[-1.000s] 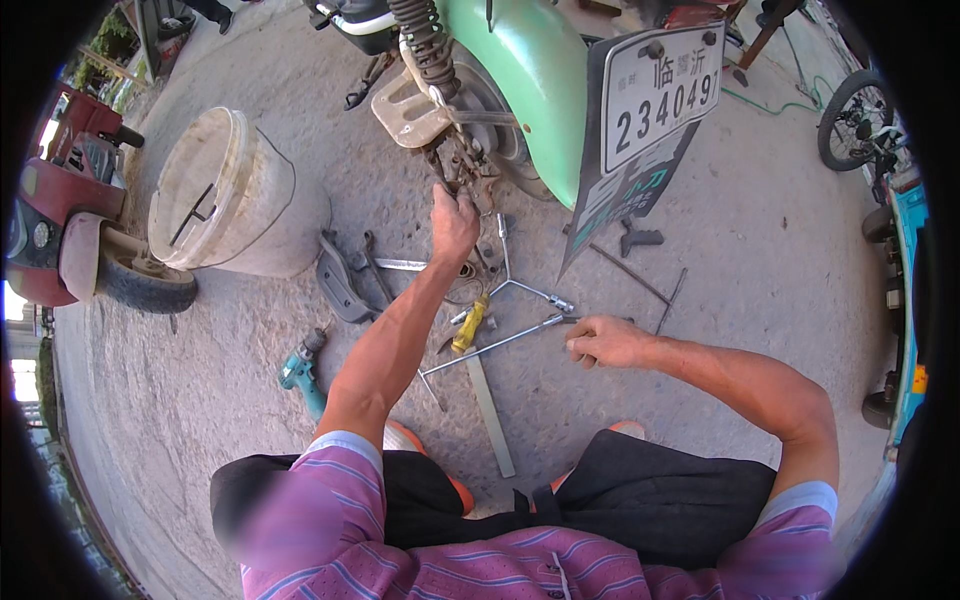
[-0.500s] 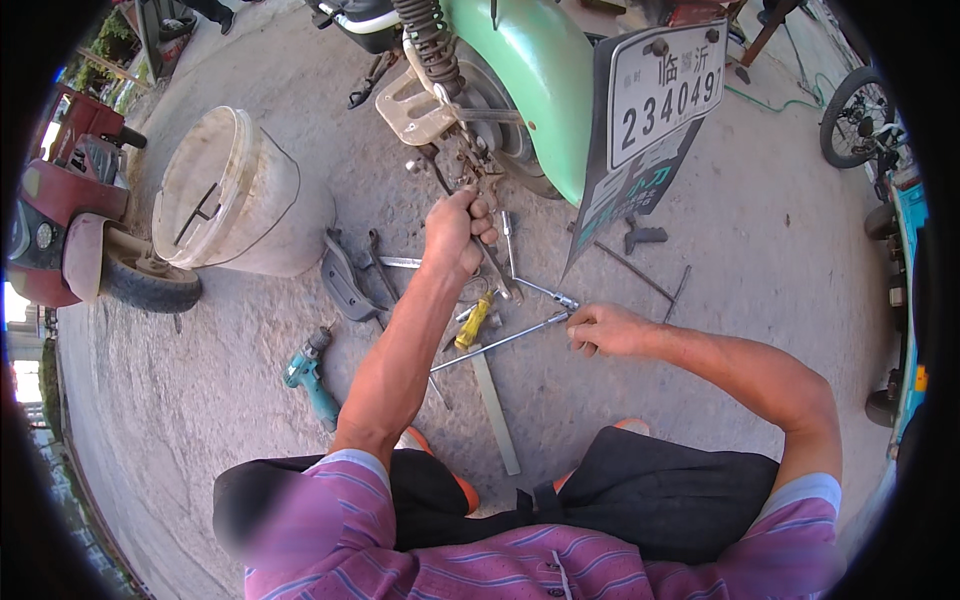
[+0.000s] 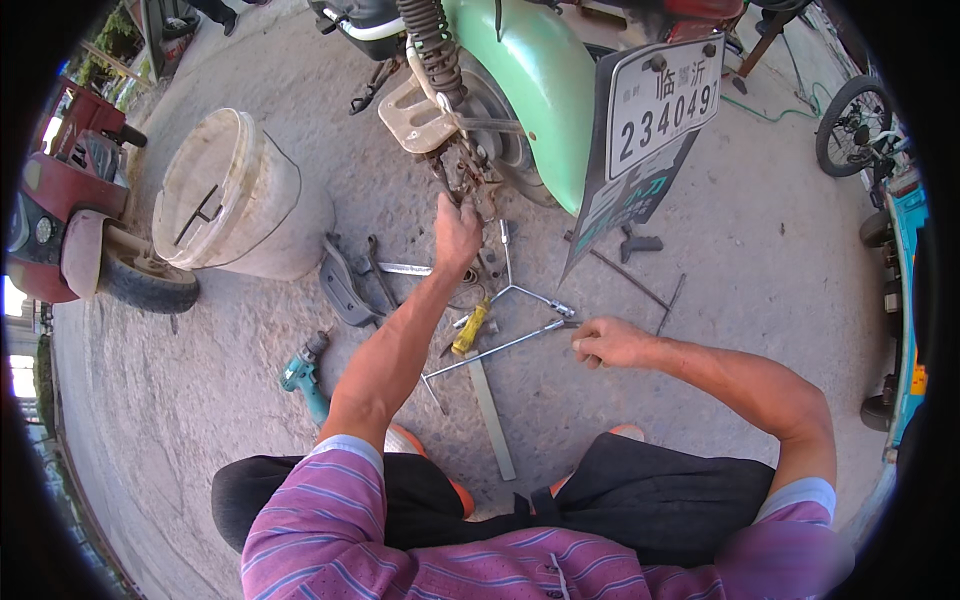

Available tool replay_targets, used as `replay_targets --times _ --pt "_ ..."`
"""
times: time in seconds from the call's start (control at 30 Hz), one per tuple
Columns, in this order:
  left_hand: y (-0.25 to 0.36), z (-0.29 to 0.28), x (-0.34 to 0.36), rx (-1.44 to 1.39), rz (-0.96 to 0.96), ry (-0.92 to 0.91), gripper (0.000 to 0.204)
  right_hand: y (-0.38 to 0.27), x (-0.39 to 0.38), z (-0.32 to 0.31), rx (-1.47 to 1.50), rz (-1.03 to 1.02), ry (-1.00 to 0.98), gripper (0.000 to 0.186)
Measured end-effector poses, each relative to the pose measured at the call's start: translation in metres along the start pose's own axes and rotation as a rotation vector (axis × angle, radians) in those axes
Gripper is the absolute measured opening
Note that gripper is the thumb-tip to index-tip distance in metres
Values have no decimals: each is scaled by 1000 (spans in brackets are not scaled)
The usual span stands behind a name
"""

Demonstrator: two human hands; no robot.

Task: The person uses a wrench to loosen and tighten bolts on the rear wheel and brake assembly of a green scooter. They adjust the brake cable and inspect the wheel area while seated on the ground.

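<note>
My left hand [image 3: 457, 234] reaches up to the rusty metal parts [image 3: 463, 172] beside the rear wheel of a green scooter [image 3: 530, 90]. Its fingers are closed at those parts, and what they grip is hidden. Lower right, my right hand [image 3: 612, 343] hovers with curled fingers by the end of a T-handle wrench [image 3: 495, 349]; what it pinches, if anything, is too small to tell. Between the hands a Y-shaped socket wrench [image 3: 511, 270] lies on the ground. A yellow-handled screwdriver [image 3: 470, 331] rests beside it, above a flat greenish strip [image 3: 490, 415].
A large whitish bucket [image 3: 290, 215] stands at left. Near it are a black curved part [image 3: 343, 285] and a teal power drill [image 3: 305, 375]. Dark rods [image 3: 635, 278] lie at right, below the scooter's plate [image 3: 663, 100]. A red vehicle [image 3: 70, 220] stands far left.
My left hand has moved up and slightly right, closer to the scooter's parts. The long dark tool that stuck out below it no longer shows there. My right hand has shifted slightly right and down.
</note>
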State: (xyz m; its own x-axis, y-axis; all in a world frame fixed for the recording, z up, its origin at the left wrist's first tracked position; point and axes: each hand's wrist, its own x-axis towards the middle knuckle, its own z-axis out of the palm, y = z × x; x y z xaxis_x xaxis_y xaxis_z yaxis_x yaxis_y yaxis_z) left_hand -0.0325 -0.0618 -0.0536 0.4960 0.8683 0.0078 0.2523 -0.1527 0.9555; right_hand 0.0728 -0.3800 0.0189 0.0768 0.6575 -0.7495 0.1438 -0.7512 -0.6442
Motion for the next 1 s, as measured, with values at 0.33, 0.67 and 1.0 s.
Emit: replay_targets --times 0.33,0.67,1.0 --pt "134 -55 -1 -1474 -829 -449 13 0 9 -1 39 2 -38 43" --pt "102 -18 -49 -909 -598 -186 11 -13 10 -9 -4 7 -60 43" --pt "18 7 -13 43 -123 -21 22 -3 5 -5 7 -9 -25 41"
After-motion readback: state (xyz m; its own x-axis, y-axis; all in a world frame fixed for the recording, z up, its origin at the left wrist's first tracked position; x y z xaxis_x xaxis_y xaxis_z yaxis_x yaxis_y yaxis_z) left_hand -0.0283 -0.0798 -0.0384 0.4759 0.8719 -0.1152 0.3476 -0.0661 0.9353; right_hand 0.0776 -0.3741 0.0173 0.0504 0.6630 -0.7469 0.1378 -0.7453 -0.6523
